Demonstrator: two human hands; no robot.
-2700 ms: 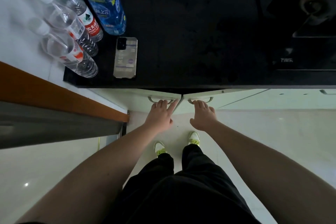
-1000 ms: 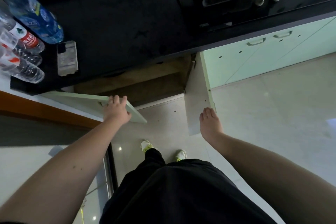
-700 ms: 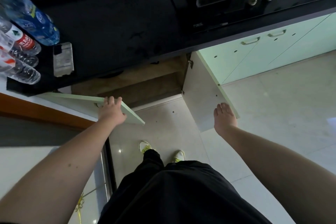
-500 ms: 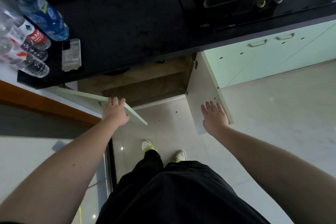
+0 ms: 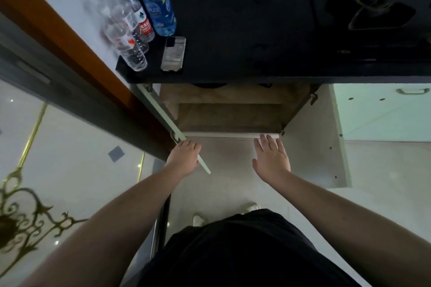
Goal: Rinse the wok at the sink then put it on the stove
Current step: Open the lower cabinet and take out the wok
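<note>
- Cabinet doors stand wide open below the dark counter (image 5: pixel 233 30); your left hand (image 5: pixel 184 158) grips the left door's (image 5: pixel 163 114) edge, fingers curled over it
- Your right hand (image 5: pixel 271 158) hovers spread flat, holding nothing, before the open cabinet (image 5: pixel 228 114)
- No wok shows; only a dark rounded edge (image 5: pixel 210 85) peeks under the counter lip, perhaps it
- Stove (image 5: pixel 373 14) sits on the counter to the right
- Risk: reaching in blind, you could knock the right door (image 5: pixel 312 147) or scrape the shelf

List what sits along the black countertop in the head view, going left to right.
Clear water bottles → blue bottle → phone → bare black countertop → stove burner.
</note>
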